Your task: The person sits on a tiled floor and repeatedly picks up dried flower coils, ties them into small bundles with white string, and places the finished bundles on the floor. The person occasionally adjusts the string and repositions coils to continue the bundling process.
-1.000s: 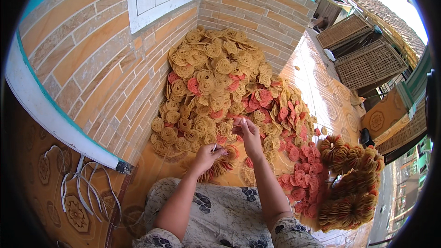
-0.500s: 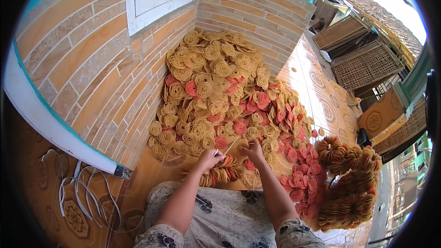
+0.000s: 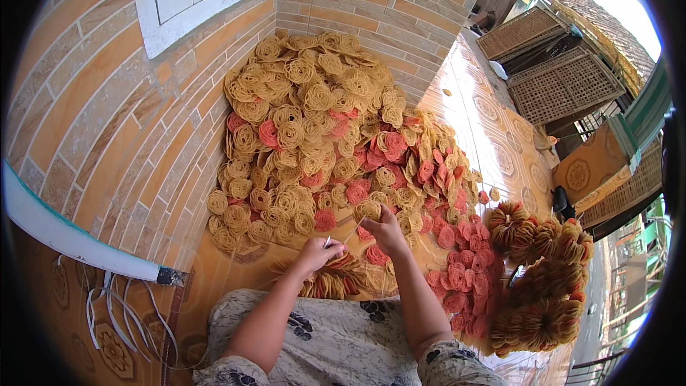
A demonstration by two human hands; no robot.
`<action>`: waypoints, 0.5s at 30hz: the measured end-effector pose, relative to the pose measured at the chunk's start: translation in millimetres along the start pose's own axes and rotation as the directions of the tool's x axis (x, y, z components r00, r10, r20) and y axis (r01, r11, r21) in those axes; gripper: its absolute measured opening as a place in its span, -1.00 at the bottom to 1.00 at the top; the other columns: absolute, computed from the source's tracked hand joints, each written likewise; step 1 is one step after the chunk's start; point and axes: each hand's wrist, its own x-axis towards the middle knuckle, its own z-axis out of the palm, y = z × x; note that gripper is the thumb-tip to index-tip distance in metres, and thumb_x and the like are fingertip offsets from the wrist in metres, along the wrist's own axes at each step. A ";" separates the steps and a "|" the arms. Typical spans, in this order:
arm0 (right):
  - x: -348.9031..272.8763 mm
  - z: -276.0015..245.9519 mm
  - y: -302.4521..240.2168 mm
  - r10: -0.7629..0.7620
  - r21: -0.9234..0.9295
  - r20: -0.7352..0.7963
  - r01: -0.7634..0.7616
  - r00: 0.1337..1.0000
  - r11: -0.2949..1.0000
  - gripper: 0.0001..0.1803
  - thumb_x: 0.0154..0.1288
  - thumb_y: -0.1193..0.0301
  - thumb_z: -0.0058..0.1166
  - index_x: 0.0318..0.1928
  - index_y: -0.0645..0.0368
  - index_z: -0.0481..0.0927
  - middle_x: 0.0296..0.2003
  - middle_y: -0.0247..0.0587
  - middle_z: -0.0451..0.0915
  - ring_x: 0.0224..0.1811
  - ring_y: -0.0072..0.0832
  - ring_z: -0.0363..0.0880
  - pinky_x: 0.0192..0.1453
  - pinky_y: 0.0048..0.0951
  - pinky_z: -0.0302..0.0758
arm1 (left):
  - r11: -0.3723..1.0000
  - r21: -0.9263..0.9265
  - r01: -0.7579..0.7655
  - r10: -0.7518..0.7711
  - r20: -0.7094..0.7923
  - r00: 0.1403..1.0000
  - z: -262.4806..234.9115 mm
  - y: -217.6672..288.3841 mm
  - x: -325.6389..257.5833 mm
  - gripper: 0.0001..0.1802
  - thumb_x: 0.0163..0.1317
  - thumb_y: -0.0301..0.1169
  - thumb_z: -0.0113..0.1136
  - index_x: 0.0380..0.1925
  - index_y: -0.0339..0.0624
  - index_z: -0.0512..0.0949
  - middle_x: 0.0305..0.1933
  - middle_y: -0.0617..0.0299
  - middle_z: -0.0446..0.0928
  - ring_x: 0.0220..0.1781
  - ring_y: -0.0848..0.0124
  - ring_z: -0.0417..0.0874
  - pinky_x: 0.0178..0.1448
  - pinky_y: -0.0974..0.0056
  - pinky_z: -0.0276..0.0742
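My left hand (image 3: 319,254) is closed in a pinch on a thin pale strand (image 3: 352,233), which slants up toward my right hand. A small whitish tip also pokes out between its fingers; what it is I cannot make out. My right hand (image 3: 384,233) grips a round tan lacy rosette (image 3: 368,209), like a coiled nest of noodles, by its lower edge. Just below the left hand lies a packed row of tan and red rosettes (image 3: 332,279), standing on edge. A big heap of loose tan rosettes (image 3: 307,121) rises beyond both hands.
Loose red rosettes (image 3: 468,271) lie to the right, beside thick bundled rings of rosettes (image 3: 543,279). Tiled walls (image 3: 107,121) meet behind the heap. White strips (image 3: 118,307) hang at the lower left. Woven racks (image 3: 564,86) lean at the upper right.
My right hand has a tan rosette in its fingers now and has come a little left. My left hand has shifted slightly left and down. The whole view has turned a little.
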 end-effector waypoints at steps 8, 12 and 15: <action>-3.9 14.6 -8.8 -0.096 -0.219 -0.078 0.077 0.992 0.973 -0.55 0.16 0.66 0.16 0.07 0.37 0.36 -0.08 -0.18 0.56 -0.08 -0.50 0.56 0.07 -0.50 0.47 | 0.995 0.084 0.046 -0.044 -0.024 0.999 -0.5 7.4 -4.6 -0.82 0.27 -0.39 0.19 -0.33 -0.30 0.64 -0.26 0.23 0.66 -0.21 0.54 0.60 -0.10 0.38 0.48; -8.6 17.5 -14.4 -0.130 -0.445 -0.028 0.104 0.991 0.890 -0.57 0.17 0.71 0.08 0.07 0.36 0.35 -0.03 -0.14 0.53 0.00 -0.47 0.52 0.15 -0.47 0.42 | 0.998 0.049 0.037 -0.035 -0.046 0.998 0.8 3.5 -1.8 -0.80 0.27 -0.38 0.19 -0.27 -0.30 0.64 -0.29 0.25 0.66 -0.25 0.55 0.59 -0.12 0.40 0.48; -11.9 14.2 -22.0 -0.160 -0.141 0.108 0.175 0.981 0.974 -0.63 0.24 0.62 0.00 0.08 0.34 0.36 -0.01 -0.13 0.51 0.07 -0.44 0.49 0.19 -0.43 0.39 | 1.000 0.007 0.018 -0.017 -0.069 0.997 0.8 -2.2 2.7 -0.80 0.28 -0.39 0.19 -0.24 -0.33 0.64 -0.30 0.25 0.66 -0.27 0.55 0.60 -0.12 0.42 0.48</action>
